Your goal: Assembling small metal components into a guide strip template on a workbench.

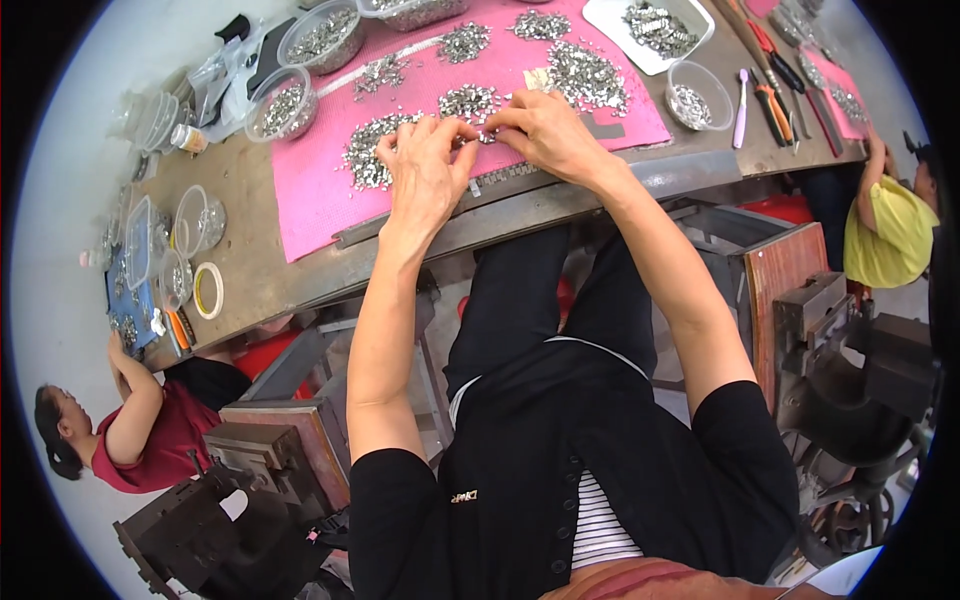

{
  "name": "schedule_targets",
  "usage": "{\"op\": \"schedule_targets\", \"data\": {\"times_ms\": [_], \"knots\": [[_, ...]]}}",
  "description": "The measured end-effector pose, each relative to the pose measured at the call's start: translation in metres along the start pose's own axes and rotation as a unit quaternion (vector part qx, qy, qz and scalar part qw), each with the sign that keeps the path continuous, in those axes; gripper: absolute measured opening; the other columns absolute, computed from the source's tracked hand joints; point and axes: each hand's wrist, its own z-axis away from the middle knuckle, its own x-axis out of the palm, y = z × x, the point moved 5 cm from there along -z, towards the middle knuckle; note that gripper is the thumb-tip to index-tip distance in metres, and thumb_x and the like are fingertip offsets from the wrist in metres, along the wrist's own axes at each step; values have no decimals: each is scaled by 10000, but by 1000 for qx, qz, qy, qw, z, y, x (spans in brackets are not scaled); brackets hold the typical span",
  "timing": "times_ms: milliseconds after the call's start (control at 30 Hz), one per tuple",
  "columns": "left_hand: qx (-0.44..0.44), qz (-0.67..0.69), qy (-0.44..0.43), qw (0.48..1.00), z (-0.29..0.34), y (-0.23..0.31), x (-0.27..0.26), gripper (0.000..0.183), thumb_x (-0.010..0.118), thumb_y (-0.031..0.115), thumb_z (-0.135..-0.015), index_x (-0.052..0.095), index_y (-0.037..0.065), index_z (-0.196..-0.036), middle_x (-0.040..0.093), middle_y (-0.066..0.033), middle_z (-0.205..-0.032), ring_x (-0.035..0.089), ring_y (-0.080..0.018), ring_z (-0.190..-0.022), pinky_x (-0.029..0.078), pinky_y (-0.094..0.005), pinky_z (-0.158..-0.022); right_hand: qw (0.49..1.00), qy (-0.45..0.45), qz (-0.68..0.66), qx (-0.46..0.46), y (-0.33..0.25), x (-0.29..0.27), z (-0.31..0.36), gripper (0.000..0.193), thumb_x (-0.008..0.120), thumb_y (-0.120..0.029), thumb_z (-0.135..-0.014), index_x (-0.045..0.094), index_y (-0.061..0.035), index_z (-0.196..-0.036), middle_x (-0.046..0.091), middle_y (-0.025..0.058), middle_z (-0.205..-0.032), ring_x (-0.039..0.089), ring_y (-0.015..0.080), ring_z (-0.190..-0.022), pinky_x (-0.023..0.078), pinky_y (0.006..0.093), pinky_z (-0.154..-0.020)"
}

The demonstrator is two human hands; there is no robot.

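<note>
Both of my hands are over a pink mat [305,195] scattered with piles of small silvery metal pieces. My left hand [428,165] has its fingers bent into a pinch beside the left pile [368,155]. Close to it, my right hand [548,132] is pinched too, its fingertips beside the middle pile [468,102]. Whatever lies between the fingertips of either hand is too small to make out. Just below the hands, a narrow metal bar [505,180] carries a row of small pieces along the mat's front edge.
Clear tubs of metal pieces [283,105] stand at the left, a white tray [660,35] and a round tub [698,97] at the right. Beyond lie a toothbrush [741,110] and orange-handled pliers [772,112]. A tape roll [208,290] is at left. Co-workers sit on both sides.
</note>
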Motion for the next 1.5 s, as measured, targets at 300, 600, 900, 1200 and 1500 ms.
{"op": "schedule_targets", "data": {"times_ms": [300,600,900,1200,1500], "knots": [[37,-25,-23,999,-7,4,7,131,769,194,-816,726,164,-936,619,-32,-881,578,-255,-957,321,-496,-975,1000,21,-1,-7,2,5,-6,75,658,-107,-875,656,-65,-936,635,86,-896,626,302,-882,429,425,-816],[22,-1,-65,998,0,4,-9,89,758,191,-830,727,148,-901,651,-2,-844,594,-222,-944,327,-470,-987,1000,5,-3,7,4,-15,5,89,663,-123,-884,637,-44,-917,628,123,-884,624,330,-880,444,429,-801],[62,-12,-42,997,1,10,-1,90,762,199,-824,739,162,-903,659,-11,-851,595,-242,-962,309,-500,-998,999,-22,39,-11,7,-16,12,113,667,-153,-891,640,-44,-903,623,102,-864,620,305,-857,445,423,-790],[26,-12,-66,997,2,7,2,110,750,216,-826,734,132,-897,665,-16,-865,589,-249,-956,303,-511,-1004,995,22,-82,43,-2,-38,42,75,666,-87,-881,621,-35,-910,626,90,-875,597,274,-856,453,374,-782],[28,26,15,999,12,19,-8,88,746,183,-868,729,132,-937,672,-2,-890,609,-206,-900,309,-448,-1015,994,84,-62,22,-8,-28,57,73,677,-102,-893,650,-38,-914,633,74,-880,579,255,-851,445,367,-814]]}}
